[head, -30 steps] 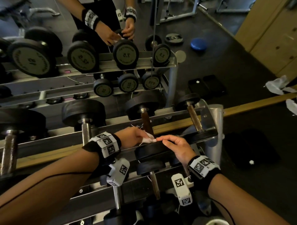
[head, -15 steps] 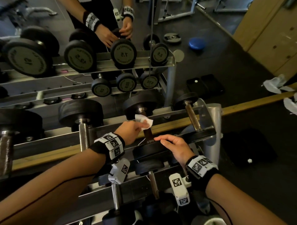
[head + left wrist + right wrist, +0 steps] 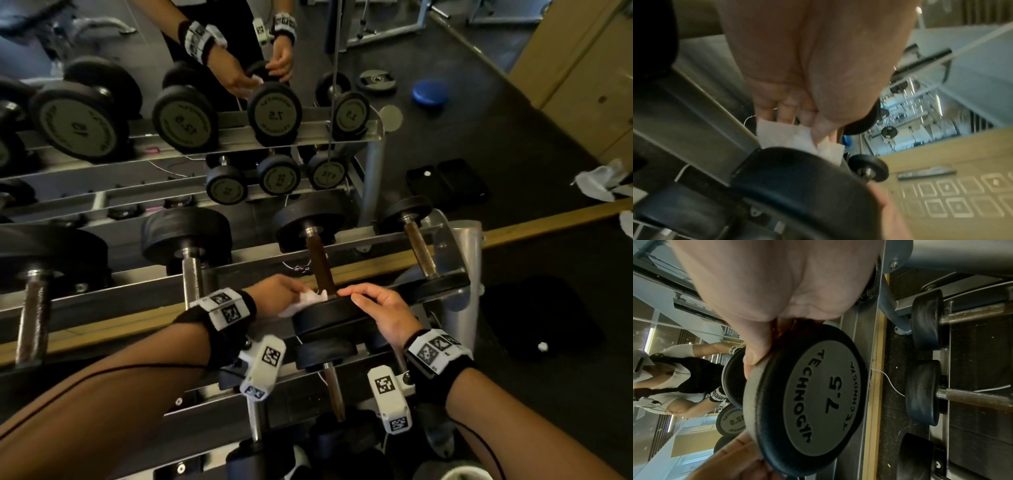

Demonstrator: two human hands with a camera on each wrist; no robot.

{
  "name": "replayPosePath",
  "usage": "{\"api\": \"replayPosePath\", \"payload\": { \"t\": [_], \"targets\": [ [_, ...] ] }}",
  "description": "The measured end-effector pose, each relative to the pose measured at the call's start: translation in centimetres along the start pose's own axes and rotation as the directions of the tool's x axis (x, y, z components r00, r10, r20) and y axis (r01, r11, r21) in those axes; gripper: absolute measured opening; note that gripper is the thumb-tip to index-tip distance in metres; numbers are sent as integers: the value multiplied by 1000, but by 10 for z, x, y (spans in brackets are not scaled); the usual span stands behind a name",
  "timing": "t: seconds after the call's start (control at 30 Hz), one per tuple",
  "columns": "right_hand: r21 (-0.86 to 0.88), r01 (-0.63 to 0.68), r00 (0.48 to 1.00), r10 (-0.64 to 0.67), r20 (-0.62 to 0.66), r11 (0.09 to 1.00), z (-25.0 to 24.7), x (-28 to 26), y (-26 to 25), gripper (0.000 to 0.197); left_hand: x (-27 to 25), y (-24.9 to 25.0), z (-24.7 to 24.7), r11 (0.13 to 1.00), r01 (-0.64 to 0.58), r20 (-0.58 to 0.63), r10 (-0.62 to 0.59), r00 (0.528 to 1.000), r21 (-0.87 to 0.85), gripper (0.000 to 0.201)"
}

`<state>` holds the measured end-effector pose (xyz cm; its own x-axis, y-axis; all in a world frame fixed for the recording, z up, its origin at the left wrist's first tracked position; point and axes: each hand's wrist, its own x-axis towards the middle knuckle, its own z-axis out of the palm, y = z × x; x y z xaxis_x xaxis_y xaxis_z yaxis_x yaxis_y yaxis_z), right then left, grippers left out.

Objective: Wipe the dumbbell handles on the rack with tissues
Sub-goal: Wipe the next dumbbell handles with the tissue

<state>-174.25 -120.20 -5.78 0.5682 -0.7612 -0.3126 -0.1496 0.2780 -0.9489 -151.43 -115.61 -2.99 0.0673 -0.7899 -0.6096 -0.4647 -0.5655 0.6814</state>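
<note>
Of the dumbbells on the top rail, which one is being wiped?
The black 7.5 dumbbell, second from the rail's right end: the left hand holds white tissue against its handle; the right hand steadies its head.

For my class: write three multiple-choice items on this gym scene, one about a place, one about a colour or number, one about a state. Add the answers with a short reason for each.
1. Where is the tissue?
A. On the floor
B. In the left hand, at the near end of the dumbbell handle
C. Draped over the rack rail

2. What number is on the plate under the right hand?
A. 7.5
B. 20
C. 40

3. What is the right hand doing?
A. Hanging free
B. Wiping with a tissue
C. Resting on the plate's rim, steadying it

Answers: 1 B, the head view shows the white tissue pinched in the fingers beside the handle. 2 A, the right wrist view reads 7.5 on the plate face. 3 C, its fingers curve over the black rim and hold no tissue.
</note>
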Motion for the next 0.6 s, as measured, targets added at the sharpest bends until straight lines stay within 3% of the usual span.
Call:
{"api": "replayPosePath", "payload": {
  "t": [0.1,0.23,0.47,0.53,0.6],
  "targets": [
    [7,11,1000,-11,-1,1000,0,0,1,21,4,1,-15,917,93,-121,-151,981,-387,31],
    [21,30,1000,-30,6,999,-1,0,3,22,14,3,-26,879,-6,-404,-213,890,-476,33],
    [30,39,999,-39,2,999,-1,1,3,21,21,15,11,677,-6,-280,-296,913,-736,33],
    [50,18,1000,-18,7,999,-1,1,2,21,22,21,13,543,20,-164,-288,944,-839,28],
    [58,6,1000,-7,18,998,-2,2,0,22,26,23,11,465,53,-116,-327,938,-884,29]
  ]
}}
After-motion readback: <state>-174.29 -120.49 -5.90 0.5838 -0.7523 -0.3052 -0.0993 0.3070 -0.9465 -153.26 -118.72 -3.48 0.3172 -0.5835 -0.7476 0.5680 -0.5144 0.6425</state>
